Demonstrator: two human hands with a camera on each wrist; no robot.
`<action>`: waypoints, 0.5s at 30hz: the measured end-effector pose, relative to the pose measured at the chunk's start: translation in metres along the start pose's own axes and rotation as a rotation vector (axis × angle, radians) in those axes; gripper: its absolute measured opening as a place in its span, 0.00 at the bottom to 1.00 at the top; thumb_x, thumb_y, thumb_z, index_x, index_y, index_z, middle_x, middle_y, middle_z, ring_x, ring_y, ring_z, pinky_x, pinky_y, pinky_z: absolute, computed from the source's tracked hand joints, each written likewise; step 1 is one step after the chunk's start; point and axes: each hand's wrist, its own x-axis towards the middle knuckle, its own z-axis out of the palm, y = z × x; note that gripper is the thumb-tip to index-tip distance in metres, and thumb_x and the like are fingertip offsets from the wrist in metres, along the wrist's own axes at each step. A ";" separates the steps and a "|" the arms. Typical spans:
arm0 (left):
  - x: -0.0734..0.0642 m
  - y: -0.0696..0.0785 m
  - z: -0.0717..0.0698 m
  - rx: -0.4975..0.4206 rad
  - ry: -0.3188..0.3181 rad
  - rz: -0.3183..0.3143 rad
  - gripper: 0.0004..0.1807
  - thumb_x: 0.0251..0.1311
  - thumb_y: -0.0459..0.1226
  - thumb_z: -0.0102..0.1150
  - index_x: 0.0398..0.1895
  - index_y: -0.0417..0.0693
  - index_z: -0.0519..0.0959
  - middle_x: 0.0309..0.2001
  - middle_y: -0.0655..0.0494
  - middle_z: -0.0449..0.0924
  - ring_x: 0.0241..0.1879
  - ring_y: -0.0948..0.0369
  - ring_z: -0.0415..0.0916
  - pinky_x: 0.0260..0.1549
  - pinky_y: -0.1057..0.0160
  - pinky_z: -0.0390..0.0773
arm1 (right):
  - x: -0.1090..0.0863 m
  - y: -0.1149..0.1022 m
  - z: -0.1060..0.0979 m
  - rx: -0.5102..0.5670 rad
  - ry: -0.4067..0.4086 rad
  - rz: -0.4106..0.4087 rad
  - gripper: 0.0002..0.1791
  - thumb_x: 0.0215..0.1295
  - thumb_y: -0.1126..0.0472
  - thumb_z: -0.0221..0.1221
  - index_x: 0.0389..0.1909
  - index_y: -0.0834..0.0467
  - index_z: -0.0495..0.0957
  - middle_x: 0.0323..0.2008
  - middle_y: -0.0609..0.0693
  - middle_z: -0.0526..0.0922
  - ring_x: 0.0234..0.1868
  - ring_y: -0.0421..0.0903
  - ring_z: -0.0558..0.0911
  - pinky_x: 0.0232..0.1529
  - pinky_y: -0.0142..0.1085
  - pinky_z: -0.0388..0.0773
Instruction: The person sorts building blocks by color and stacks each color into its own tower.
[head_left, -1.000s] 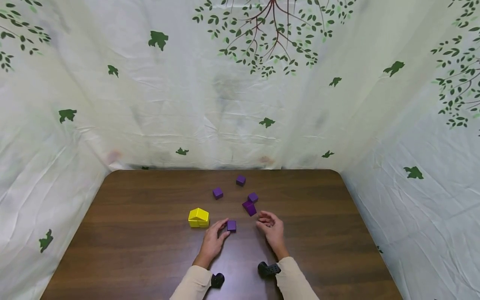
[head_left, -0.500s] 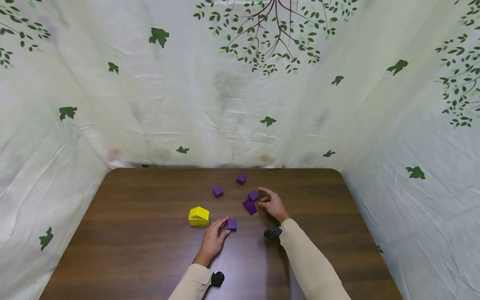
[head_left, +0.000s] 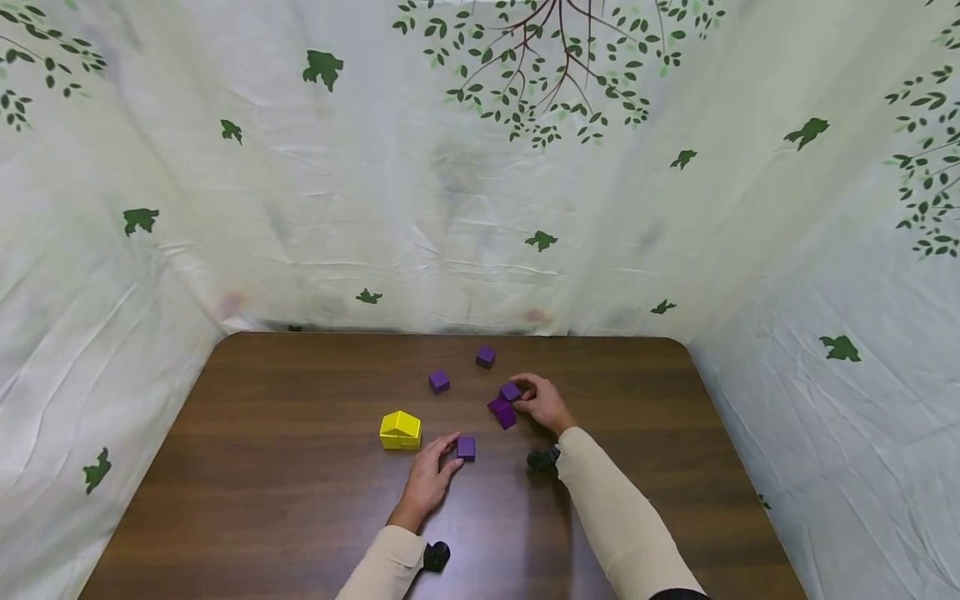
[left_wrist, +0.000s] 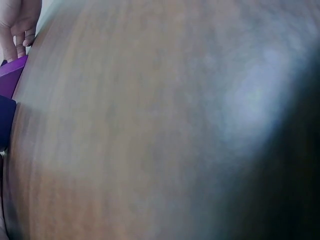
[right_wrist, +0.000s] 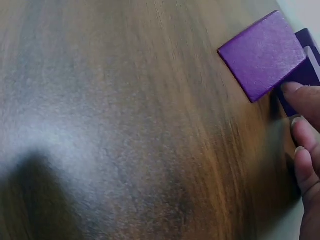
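In the head view my left hand (head_left: 427, 481) holds a purple cube (head_left: 466, 448), a fingertip at its far left corner and the thumb at its near left corner. Farther out, my right hand (head_left: 545, 403) pinches another purple cube (head_left: 510, 392) between thumb and fingers. A brighter purple block (head_left: 502, 413) lies turned at an angle right against that cube. The right wrist view shows this block (right_wrist: 265, 55) close up, with the right thumb (right_wrist: 302, 100) pressed to the darker cube behind it. Only a sliver of the left-hand cube (left_wrist: 6, 122) enters the left wrist view.
Two more purple cubes, one at centre left (head_left: 439, 382) and one near the back (head_left: 486, 357), stand on the brown wooden table (head_left: 262, 467). Yellow blocks (head_left: 401, 430) form a small house shape left of the left hand. A leaf-patterned white cloth (head_left: 420, 208) hangs behind the table.
My right hand has moved away from me to the far purple cube, and its fingers have closed round it. The left hand has stayed at its cube.
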 end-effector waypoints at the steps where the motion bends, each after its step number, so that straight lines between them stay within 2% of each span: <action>1: 0.000 0.000 0.000 0.001 0.001 0.003 0.23 0.55 0.26 0.64 0.56 0.36 0.76 0.50 0.40 0.80 0.47 0.47 0.78 0.51 0.48 0.73 | 0.000 0.000 0.000 0.003 0.012 0.001 0.25 0.49 0.75 0.68 0.50 0.60 0.80 0.38 0.54 0.82 0.33 0.44 0.77 0.34 0.35 0.72; 6: 0.000 -0.001 0.000 0.003 0.010 0.015 0.23 0.55 0.26 0.64 0.56 0.36 0.76 0.49 0.40 0.80 0.47 0.47 0.78 0.50 0.49 0.74 | -0.002 0.005 0.003 0.040 0.066 -0.004 0.21 0.47 0.74 0.70 0.45 0.62 0.79 0.31 0.55 0.81 0.32 0.45 0.78 0.34 0.34 0.73; 15: -0.001 0.001 -0.001 0.013 0.002 -0.005 0.23 0.55 0.26 0.64 0.56 0.37 0.76 0.50 0.40 0.80 0.48 0.47 0.78 0.50 0.47 0.73 | -0.016 0.011 0.007 0.170 0.176 0.032 0.19 0.49 0.74 0.70 0.43 0.65 0.78 0.32 0.56 0.80 0.31 0.44 0.77 0.31 0.31 0.74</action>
